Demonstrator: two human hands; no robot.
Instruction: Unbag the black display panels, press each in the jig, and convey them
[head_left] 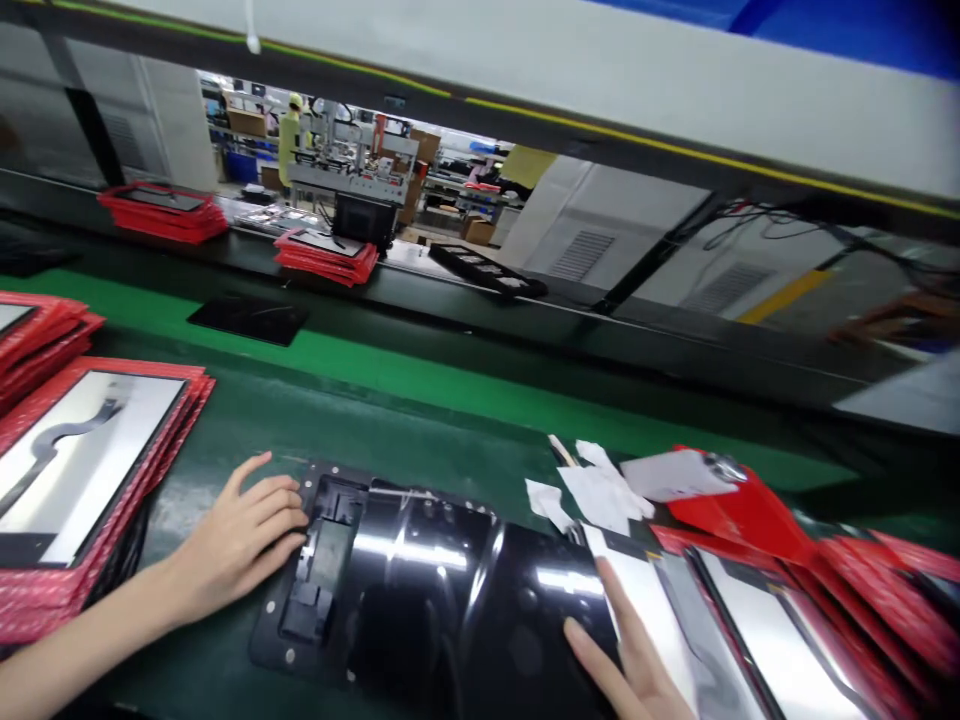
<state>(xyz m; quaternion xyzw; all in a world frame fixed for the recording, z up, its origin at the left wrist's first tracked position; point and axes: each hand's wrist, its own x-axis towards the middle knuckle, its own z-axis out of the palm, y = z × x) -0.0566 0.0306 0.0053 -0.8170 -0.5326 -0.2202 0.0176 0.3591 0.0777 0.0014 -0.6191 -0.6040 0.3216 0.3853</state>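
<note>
A glossy black panel [480,590] with curved ridges and bright light reflections lies in front of me. At its left end is a flat black frame [266,625] with round pale dots and a recessed opening. My left hand [251,535] has its fingers spread, their tips at the frame's left edge. From the lower right, my right hand [637,650] reaches in with two fingers stretched out and apart against the panel's right end. The rest of that hand is cut off by the picture's edge.
At left stands a stack of red bubble-wrap sleeves [191,400] topped by a silver display panel [97,450]. To the right lie white paper scraps [600,495], a pale bottle [675,475] and more silver panels [787,620]. A dark flat panel [251,318] rests on the green strip.
</note>
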